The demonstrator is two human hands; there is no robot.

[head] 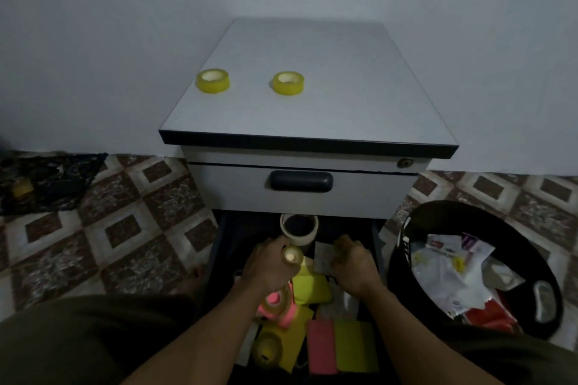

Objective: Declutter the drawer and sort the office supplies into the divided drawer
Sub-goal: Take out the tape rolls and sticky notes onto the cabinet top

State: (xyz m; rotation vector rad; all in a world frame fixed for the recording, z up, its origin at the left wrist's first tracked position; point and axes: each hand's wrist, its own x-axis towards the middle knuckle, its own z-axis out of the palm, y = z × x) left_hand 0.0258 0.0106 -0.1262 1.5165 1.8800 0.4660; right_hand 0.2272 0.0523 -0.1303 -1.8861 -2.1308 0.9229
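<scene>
Grey laminate is seen on the cabinet (328, 72), with a black bin (444, 212) of scrap paper set at its right and the open drawer (220, 244) below, cluttered with yellow and pink note pads (312, 287). The right hand (353, 262) is laid with bent fingers on a grey card (323, 259) (a true pinch cannot be told), and the left hand (266, 266) is curled round a small pale tape roll (292, 256) over the drawer.

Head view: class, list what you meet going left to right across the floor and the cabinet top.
dark cloth on the floor → first yellow tape roll → second yellow tape roll → black bin
</scene>
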